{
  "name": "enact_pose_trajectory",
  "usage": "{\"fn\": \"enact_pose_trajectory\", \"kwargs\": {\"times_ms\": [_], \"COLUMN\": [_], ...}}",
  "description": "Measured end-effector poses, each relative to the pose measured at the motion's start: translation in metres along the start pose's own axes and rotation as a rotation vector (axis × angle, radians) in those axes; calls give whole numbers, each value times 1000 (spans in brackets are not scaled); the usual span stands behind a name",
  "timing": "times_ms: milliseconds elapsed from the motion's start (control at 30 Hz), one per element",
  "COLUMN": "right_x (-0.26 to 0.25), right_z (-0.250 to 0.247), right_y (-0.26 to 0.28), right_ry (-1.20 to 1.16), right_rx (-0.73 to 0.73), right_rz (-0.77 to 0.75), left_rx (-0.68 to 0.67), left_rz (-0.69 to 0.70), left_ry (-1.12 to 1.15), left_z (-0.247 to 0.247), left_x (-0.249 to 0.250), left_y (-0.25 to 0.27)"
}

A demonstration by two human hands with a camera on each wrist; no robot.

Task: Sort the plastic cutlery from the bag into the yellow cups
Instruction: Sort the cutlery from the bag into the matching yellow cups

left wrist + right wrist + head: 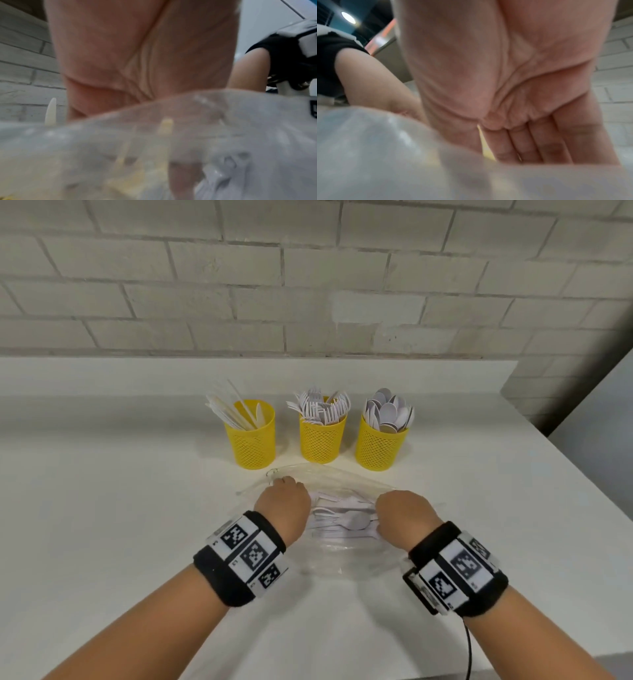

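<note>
A clear plastic bag [342,558] lies on the white table [102,508] with white plastic cutlery [342,520] inside it. My left hand [282,501] grips the bag's left edge, knuckles up. My right hand [404,513] grips its right edge, fingers [539,146] curled toward the palm. Both sets of fingertips are hidden in the head view. Behind the bag stand three yellow mesh cups: the left cup [251,440] holds knives, the middle cup [322,440] forks, the right cup [380,446] spoons. In the wrist views the blurred bag [240,121] [385,155] covers the lower half.
A grey brick wall [308,285] runs behind the table. The table's right edge [565,474] slants toward me, and its front edge is near my right forearm. A black cable [467,645] hangs from my right wristband.
</note>
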State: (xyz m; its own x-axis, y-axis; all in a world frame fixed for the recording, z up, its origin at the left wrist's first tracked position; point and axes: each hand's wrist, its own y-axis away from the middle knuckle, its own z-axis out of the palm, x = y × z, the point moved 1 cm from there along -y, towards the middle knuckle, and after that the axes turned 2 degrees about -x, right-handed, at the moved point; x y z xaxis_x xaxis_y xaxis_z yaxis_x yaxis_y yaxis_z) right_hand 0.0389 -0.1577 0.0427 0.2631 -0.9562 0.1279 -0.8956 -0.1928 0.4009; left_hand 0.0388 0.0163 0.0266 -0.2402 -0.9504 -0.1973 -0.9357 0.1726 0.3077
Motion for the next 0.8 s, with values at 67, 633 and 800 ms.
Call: {"fn": "enact_pose_trajectory", "kwargs": {"times_ms": [67, 633, 800], "right_x": [-2, -15, -12], "right_z": [5, 14, 14], "right_y": [-4, -21, -20], "right_ry": [46, -56, -124], "right_rx": [4, -15, 26], "right_rz": [3, -188, -142], "left_rx": [-30, -146, -61], "left_rz": [13, 191, 266], "left_ry": [-41, 610, 679], "left_z": [2, 14, 14], "left_x": [3, -10, -8], "left_y": [-5, -22, -25]}}
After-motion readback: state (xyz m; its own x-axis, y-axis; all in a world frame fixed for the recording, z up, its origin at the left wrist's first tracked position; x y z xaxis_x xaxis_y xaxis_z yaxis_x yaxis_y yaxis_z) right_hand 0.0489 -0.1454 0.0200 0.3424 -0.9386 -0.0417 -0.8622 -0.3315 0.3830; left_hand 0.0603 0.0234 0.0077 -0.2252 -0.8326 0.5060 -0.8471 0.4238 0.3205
